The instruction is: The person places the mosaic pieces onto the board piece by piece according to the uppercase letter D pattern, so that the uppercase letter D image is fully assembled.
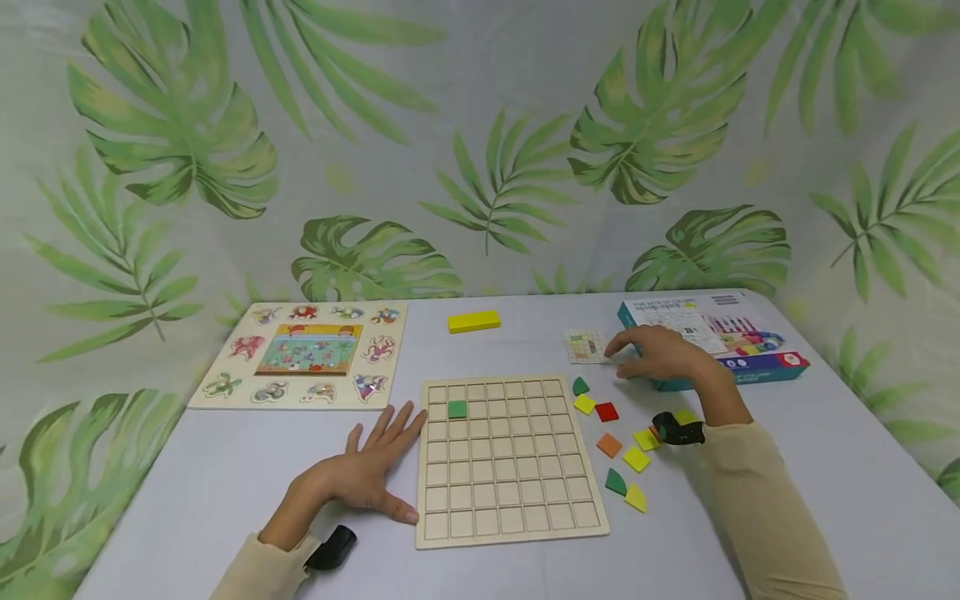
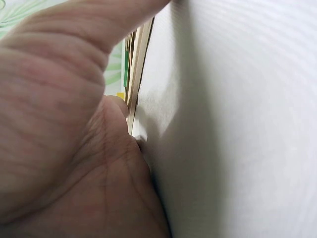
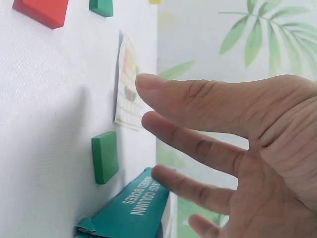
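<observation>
My left hand (image 1: 363, 477) lies spread along the left side of a wooden grid board (image 1: 493, 451), its thumb and fingertips at the edge. One green square tile (image 1: 457, 409) sits in the board's second row. My right hand (image 1: 657, 353) hovers beside a small pattern card (image 1: 587, 346) with its fingers apart. In the right wrist view, the thumb and fingers (image 3: 193, 99) hold nothing, and the card (image 3: 129, 89) stands just beyond their tips. A green tile (image 3: 105, 157) lies near that hand; the hand hides it in the head view.
Loose yellow, red, orange and green pieces lie right of the board, among them a red square (image 1: 607, 412) and an orange square (image 1: 609, 445). A teal box (image 1: 750, 379) stands at back right. A sea-animal puzzle (image 1: 225, 392) lies at back left, and a yellow block (image 1: 473, 322) behind the board.
</observation>
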### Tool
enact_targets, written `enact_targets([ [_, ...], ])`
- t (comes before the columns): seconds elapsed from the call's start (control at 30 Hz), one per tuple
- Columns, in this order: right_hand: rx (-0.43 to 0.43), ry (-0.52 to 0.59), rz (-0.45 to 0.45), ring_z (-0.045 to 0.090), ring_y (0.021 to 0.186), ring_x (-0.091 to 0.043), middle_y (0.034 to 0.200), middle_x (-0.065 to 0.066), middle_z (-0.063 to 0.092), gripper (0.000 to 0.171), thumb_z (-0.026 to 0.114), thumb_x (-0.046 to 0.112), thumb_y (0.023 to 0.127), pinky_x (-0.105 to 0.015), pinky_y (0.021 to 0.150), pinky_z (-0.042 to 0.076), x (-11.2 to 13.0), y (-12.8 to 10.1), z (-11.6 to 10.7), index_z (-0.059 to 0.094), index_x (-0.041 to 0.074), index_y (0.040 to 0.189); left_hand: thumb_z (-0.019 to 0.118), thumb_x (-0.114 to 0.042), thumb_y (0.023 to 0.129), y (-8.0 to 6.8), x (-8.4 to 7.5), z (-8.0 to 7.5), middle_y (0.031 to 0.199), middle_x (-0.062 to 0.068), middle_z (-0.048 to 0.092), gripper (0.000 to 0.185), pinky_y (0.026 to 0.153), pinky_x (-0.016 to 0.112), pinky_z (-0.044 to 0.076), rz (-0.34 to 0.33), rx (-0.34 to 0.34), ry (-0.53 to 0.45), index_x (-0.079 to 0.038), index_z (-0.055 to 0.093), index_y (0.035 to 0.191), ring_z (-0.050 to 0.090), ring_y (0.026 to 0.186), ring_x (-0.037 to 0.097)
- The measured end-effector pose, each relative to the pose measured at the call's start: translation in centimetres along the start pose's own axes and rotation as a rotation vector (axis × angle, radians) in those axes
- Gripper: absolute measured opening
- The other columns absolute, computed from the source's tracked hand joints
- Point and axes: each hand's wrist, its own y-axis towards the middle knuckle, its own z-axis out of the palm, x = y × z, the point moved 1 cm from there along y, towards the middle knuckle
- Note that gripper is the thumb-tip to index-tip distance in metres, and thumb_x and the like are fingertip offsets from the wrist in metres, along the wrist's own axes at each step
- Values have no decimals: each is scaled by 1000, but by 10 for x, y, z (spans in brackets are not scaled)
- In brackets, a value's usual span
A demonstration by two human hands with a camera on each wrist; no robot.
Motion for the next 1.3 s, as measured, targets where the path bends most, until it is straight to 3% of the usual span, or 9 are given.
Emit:
enact_targets([
  [0.23, 29, 25, 2, 54, 120, -46, 128, -23, 64, 29, 74, 9, 88, -62, 98, 43, -7, 2, 4, 71, 5, 117, 88, -52, 69, 0, 1, 1, 168, 12, -15, 133, 111, 73, -14, 0, 7, 5, -16, 0, 163, -21, 152, 39],
  [0.63, 31, -67, 100, 53, 108, -39, 122, -20, 65, 27, 79, 3, 81, -68, 99, 33, -12, 9, 12, 74, 14, 105, 88, -52, 68, 2, 3, 2, 169, 11, -15, 133, 110, 74, -13, 2, -2, 18, -16, 1, 163, -21, 152, 39],
  [0.9, 17, -100, 99, 57, 108, -37, 111, -12, 70, 25, 72, -4, 82, -73, 100, 22, -9, 15, 18, 69, 14, 99, 88, -51, 69, -1, -1, -2, 168, 13, -15, 134, 110, 74, -14, -6, 7, 9, -16, 0, 163, -21, 152, 40],
  [1.3, -14, -137, 102, 60, 100, -32, 106, -9, 73, 9, 73, 8, 88, -73, 99, 24, 0, 13, 18, 68, 13, 94, 89, -50, 68, 0, -1, 0, 168, 14, -13, 133, 110, 74, -14, 5, 2, 1, -15, 2, 163, -20, 152, 40],
])
